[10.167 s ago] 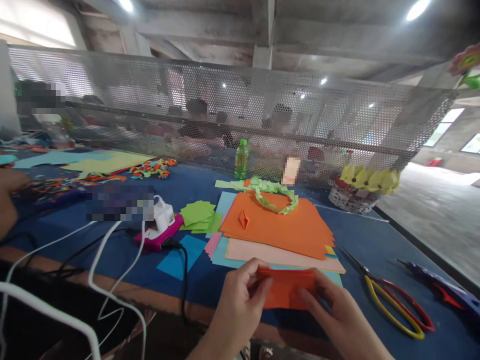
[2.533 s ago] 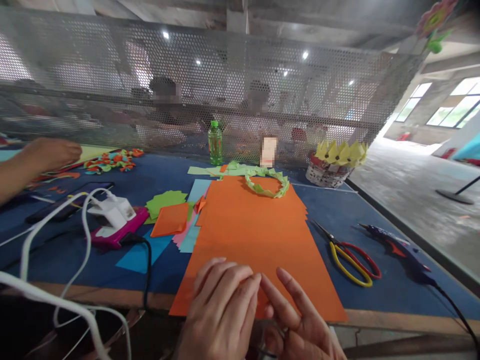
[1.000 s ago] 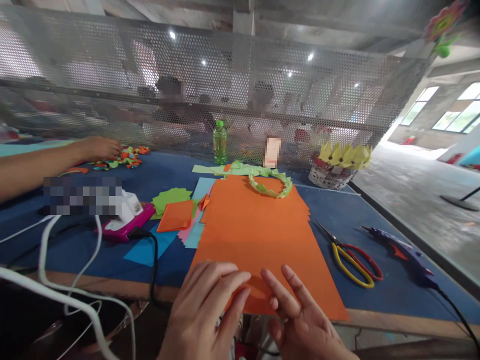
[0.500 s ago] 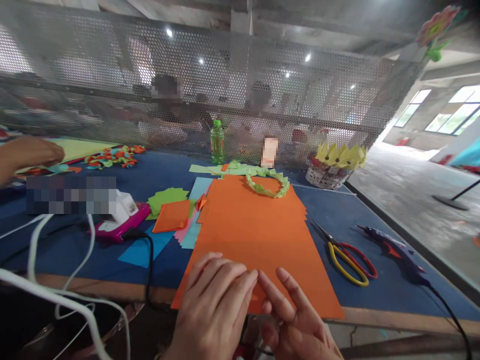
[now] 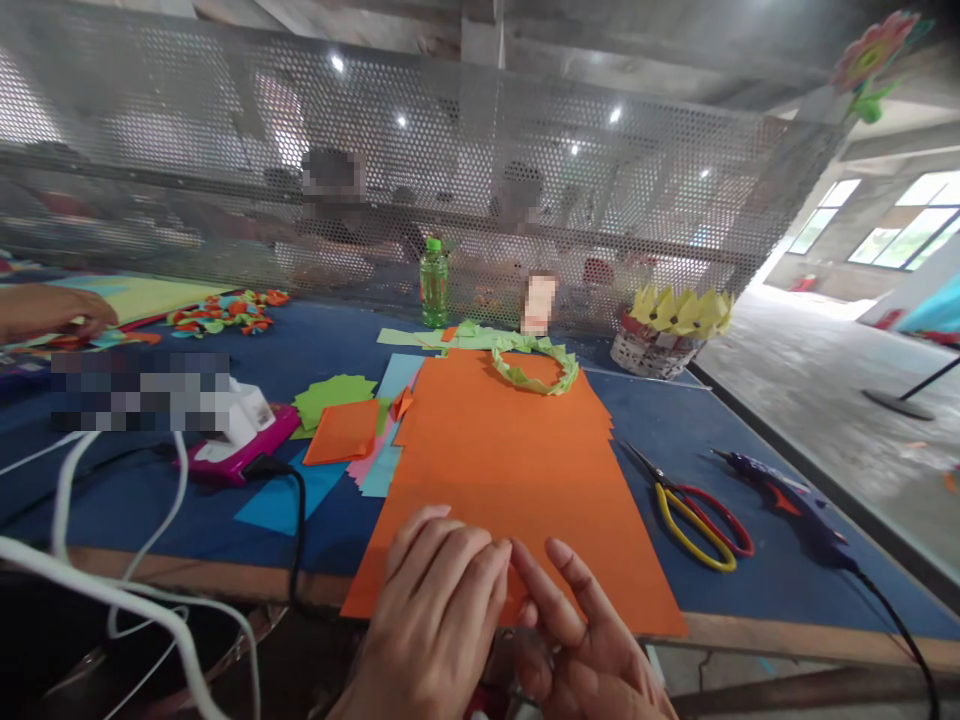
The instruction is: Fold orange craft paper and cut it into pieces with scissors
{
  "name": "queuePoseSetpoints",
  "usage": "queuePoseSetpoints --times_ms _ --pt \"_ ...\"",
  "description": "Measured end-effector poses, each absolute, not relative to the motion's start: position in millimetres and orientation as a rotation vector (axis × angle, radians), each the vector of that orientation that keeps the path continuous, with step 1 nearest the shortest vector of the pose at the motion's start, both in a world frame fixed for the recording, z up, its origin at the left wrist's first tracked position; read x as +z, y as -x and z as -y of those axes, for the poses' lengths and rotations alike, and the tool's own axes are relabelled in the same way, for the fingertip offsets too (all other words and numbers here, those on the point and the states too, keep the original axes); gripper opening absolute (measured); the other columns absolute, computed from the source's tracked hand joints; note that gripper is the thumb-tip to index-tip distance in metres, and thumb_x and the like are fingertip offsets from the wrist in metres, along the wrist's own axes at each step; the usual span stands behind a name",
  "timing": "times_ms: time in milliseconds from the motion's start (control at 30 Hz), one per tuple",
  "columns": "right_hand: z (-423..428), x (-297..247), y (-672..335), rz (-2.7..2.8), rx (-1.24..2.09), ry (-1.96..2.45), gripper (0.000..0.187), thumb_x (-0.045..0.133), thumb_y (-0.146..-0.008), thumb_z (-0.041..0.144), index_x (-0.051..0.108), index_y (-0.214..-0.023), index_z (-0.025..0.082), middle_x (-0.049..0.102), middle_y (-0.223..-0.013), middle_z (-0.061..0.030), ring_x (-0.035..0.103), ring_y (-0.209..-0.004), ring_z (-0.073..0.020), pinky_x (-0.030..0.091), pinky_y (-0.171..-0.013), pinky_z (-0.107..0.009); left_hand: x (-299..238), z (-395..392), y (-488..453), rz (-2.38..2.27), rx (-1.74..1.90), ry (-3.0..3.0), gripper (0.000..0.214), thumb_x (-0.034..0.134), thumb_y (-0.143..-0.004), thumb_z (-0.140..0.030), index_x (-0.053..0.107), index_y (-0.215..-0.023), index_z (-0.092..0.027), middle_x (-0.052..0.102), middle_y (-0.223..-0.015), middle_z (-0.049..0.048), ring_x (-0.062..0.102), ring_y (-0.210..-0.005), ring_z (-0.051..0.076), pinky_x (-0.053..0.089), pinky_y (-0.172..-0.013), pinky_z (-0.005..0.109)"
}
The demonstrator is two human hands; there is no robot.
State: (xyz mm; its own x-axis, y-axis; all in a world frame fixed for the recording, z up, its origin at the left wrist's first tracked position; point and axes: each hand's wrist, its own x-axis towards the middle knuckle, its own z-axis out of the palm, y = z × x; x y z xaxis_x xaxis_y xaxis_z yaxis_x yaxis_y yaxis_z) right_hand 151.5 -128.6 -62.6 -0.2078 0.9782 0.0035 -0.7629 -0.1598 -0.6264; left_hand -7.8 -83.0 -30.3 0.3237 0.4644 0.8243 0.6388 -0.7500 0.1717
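Over the near end of the orange paper sheets (image 5: 510, 450), my left hand (image 5: 439, 600) is closed, its bent fingers pressed together. Their tips meet the index fingertip of my right hand (image 5: 581, 640), and anything between them is hidden or too small to see. My right hand is turned partly palm up, index and middle fingers stretched out and apart. At the far end of the sheets rests a ring of folded light green paper (image 5: 534, 384). Scissors (image 5: 694, 515) with one yellow and one red handle lie right of the sheets.
A glue gun (image 5: 787, 505) lies near the right edge. Behind stand a green bottle (image 5: 433, 285) and a basket (image 5: 651, 355) with yellow folded paper. Coloured paper squares (image 5: 341, 432) and a magenta power strip (image 5: 244, 450) with cables are left. Another person's hand (image 5: 56, 315) works far left.
My hands keep nearly the same pose, with slight shifts of the fingers. At the far left, the other person's hand has moved a little left and down.
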Motion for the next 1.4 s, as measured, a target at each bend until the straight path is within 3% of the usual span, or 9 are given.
queuePoseSetpoints --times_ms 233,467,667,733,900,1067,1200,1300,1400 --pt "132.8 -68.4 -156.9 1.177 1.298 0.774 0.039 0.050 -0.097 0.034 0.062 -0.132 0.019 0.057 -0.146 -0.0078 0.062 -0.126 -0.0256 0.058 -0.088 -0.041 -30.1 72.1 9.1 1.141 -1.602 2.414 0.019 0.059 -0.090 0.002 0.064 -0.096 -0.016 0.067 -0.088 0.0038 0.059 -0.088 0.017 0.040 -0.099 0.038" --pt "118.7 -90.9 -167.7 1.820 0.509 1.084 0.035 0.046 -0.098 0.014 0.063 -0.127 0.022 0.055 -0.148 -0.0009 0.049 -0.140 -0.0219 0.042 -0.116 -0.044 -31.8 75.3 13.8 1.287 -1.744 2.616 0.015 0.059 -0.094 -0.008 0.061 -0.095 -0.022 0.065 -0.090 -0.0009 0.060 -0.092 0.013 0.041 -0.096 0.026" --pt "114.1 -105.5 -165.8 2.172 -0.026 1.068 0.021 0.057 -0.092 0.011 0.075 -0.096 0.022 0.072 -0.127 -0.0098 0.047 -0.141 -0.0275 0.013 -0.128 -0.044 -21.3 78.5 15.7 1.721 -2.044 2.948 0.014 0.059 -0.098 -0.026 0.068 -0.087 -0.025 0.067 -0.086 -0.0035 0.065 -0.083 0.011 0.047 -0.077 0.017" --pt "117.1 -99.9 -168.9 2.194 0.047 1.150 0.023 0.054 -0.094 0.010 0.074 -0.093 0.021 0.070 -0.131 -0.0084 0.042 -0.144 -0.0260 0.013 -0.128 -0.044 -18.4 77.6 15.9 1.859 -2.158 2.975 0.016 0.061 -0.096 -0.030 0.070 -0.085 -0.024 0.068 -0.084 -0.0029 0.065 -0.083 0.012 0.046 -0.077 0.018" --pt "125.1 -78.7 -176.3 1.914 0.523 1.160 0.032 0.040 -0.101 0.016 0.066 -0.120 0.016 0.054 -0.149 -0.0068 0.045 -0.142 -0.0201 0.039 -0.115 -0.044 -17.3 77.0 15.2 1.981 -2.229 3.000 0.019 0.060 -0.094 -0.032 0.073 -0.085 -0.022 0.069 -0.082 -0.0004 0.065 -0.083 0.014 0.047 -0.077 0.020" --pt "134.0 -60.8 -173.3 0.986 1.290 0.802 0.043 0.063 -0.092 0.040 0.062 -0.133 0.028 0.060 -0.144 -0.0093 0.061 -0.126 -0.0314 0.055 -0.095 -0.049 -21.5 74.6 15.9 1.552 -2.000 3.026 0.021 0.051 -0.099 -0.022 0.071 -0.093 -0.024 0.072 -0.088 0.0005 0.069 -0.084 0.013 0.053 -0.076 0.019" --pt "138.6 -50.8 -172.6 0.722 1.363 0.805 0.047 0.075 -0.084 0.038 0.063 -0.129 0.031 0.063 -0.140 -0.0143 0.070 -0.108 -0.0296 0.055 -0.094 -0.047 -34.7 76.2 21.6 1.328 -1.535 2.871 0.036 0.044 -0.098 -0.011 0.064 -0.124 -0.026 0.073 -0.119 0.0027 0.068 -0.111 0.013 0.053 -0.095 0.020" --pt "137.4 -48.4 -171.6 0.668 1.318 0.863 0.037 0.075 -0.087 0.035 0.065 -0.123 0.030 0.066 -0.137 -0.0108 0.066 -0.117 -0.0249 0.048 -0.105 -0.041 -40.5 89.9 30.9 1.242 -1.266 2.810 0.052 0.037 -0.096 -0.008 0.050 -0.143 -0.024 0.067 -0.136 0.0052 0.063 -0.124 0.018 0.052 -0.104 0.028" --pt "135.4 -47.5 -169.9 0.674 1.296 0.879 0.035 0.073 -0.089 0.038 0.066 -0.121 0.029 0.068 -0.135 -0.0109 0.060 -0.127 -0.0270 0.043 -0.110 -0.044 -34.5 105.7 41.2 1.205 -1.381 2.958 0.037 0.042 -0.099 -0.014 0.060 -0.126 -0.032 0.080 -0.088 -0.0065 0.076 -0.075 0.009 0.058 -0.072 0.011"
